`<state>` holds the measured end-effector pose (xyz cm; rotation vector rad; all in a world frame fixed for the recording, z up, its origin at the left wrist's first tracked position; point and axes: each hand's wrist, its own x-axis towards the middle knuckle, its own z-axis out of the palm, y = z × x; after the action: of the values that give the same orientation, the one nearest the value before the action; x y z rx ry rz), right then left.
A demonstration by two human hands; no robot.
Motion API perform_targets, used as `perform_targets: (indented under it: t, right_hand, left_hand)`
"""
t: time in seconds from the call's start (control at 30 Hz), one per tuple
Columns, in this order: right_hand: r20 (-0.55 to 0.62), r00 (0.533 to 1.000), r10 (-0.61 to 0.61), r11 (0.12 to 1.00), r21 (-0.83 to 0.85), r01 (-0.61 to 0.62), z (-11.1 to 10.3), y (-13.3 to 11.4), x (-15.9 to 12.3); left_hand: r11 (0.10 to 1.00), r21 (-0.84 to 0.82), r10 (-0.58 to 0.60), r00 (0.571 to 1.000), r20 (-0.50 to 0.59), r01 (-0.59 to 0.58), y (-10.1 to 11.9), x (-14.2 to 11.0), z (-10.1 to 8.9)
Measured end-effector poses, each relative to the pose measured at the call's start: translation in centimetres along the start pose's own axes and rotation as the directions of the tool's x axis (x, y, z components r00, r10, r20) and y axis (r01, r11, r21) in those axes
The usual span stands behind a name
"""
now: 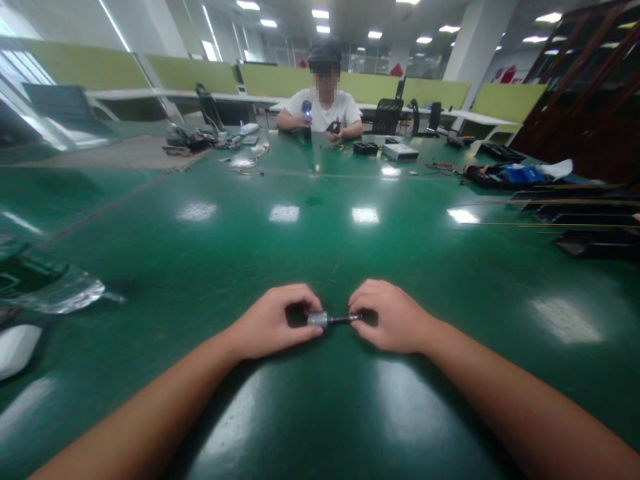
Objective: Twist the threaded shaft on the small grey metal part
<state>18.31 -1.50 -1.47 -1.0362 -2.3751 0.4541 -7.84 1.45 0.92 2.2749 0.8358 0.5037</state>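
A small silver cylinder with a thin dark shaft [319,320] lies level between my hands, just above or on the green tabletop; I cannot tell which. My left hand [275,321] pinches the silver cylinder between thumb and fingers. At the other end, my right hand [387,317] has its thumb and fingertips closed around the tip of the shaft. Those fingertips partly hide the shaft's end.
The green table [300,247] reflects the ceiling lights. On the left are a clear plastic bottle [55,287] and a white object [17,350]. Black parts [600,243] and a tool bag [520,175] lie right. Across the table, a person [325,110] holds two dark objects.
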Motion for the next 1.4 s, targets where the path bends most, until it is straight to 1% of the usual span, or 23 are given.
perform_targets:
  t: [0.3, 0.67, 0.83, 0.93, 1.03, 1.2, 1.4]
  right_hand:
    - [-0.007, 1.0, 0.003, 1.0, -0.008, -0.003, -0.3, 0.1, -0.1]
    - [0.015, 1.0, 0.018, 1.0, -0.015, -0.018, -0.7, 0.1, -0.1]
    - [0.06, 0.997, 0.041, 0.998, -0.052, -0.038, -1.7, 0.8, -0.2]
    - [0.059, 0.996, 0.065, 0.996, -0.072, -0.061, -2.5, 1.3, -0.4]
    - [0.068, 0.995, 0.073, 0.995, -0.073, -0.068, -2.8, 1.3, -0.4]
    - [0.07, 0.996, 0.057, 0.997, -0.057, -0.053, -2.0, 0.4, -0.4]
    - [0.025, 1.0, -0.005, 1.0, -0.018, 0.005, 0.5, -0.8, 0.8]
  left_hand:
    - [1.0, 0.018, 0.007, 1.0, -0.019, -0.006, 0.2, 0.1, -0.1]
    - [1.0, 0.023, -0.009, 1.0, -0.013, 0.009, 0.4, 0.1, -0.2]
    - [1.0, 0.028, -0.011, 1.0, -0.015, 0.012, 0.3, 0.1, -0.1]
    - [1.0, 0.029, -0.008, 1.0, -0.016, 0.008, 0.4, 0.1, -0.2]
    - [1.0, 0.022, -0.012, 1.0, -0.014, 0.013, 0.4, 0.2, -0.2]
    - [1.0, 0.023, -0.011, 1.0, -0.014, 0.012, 0.3, 0.1, -0.2]
    - [1.0, 0.014, 0.01, 1.0, -0.019, -0.01, 0.1, 0.2, 0.0]
